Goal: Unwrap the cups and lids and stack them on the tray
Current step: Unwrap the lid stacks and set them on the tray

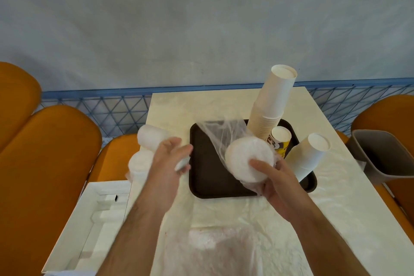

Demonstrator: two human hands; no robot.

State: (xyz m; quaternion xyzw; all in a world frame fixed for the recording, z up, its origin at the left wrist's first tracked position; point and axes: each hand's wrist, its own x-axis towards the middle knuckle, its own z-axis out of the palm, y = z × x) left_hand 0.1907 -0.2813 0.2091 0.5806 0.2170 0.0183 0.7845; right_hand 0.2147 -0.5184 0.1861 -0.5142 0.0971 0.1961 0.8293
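The right hand [277,184] grips a stack of white lids [249,159] from below, thumb curled over its front face, holding it above the near right part of the dark brown tray [208,177]. A thin clear plastic wrap [221,134] trails off the lids and stretches up and back over the tray. The left hand [167,163] hovers over the tray's left edge with fingers spread, and it looks to pinch a wisp of the wrap, though motion blur keeps me from being sure. On the tray stand a tall leaning stack of white paper cups [272,105], a printed yellow cup [280,141] and a shorter tilted cup stack [308,154]. Two more wrapped lid stacks [146,141] lie at the cream table's [336,208] left edge. A grey bin [385,154] sits at right, orange chairs [44,159] at left.
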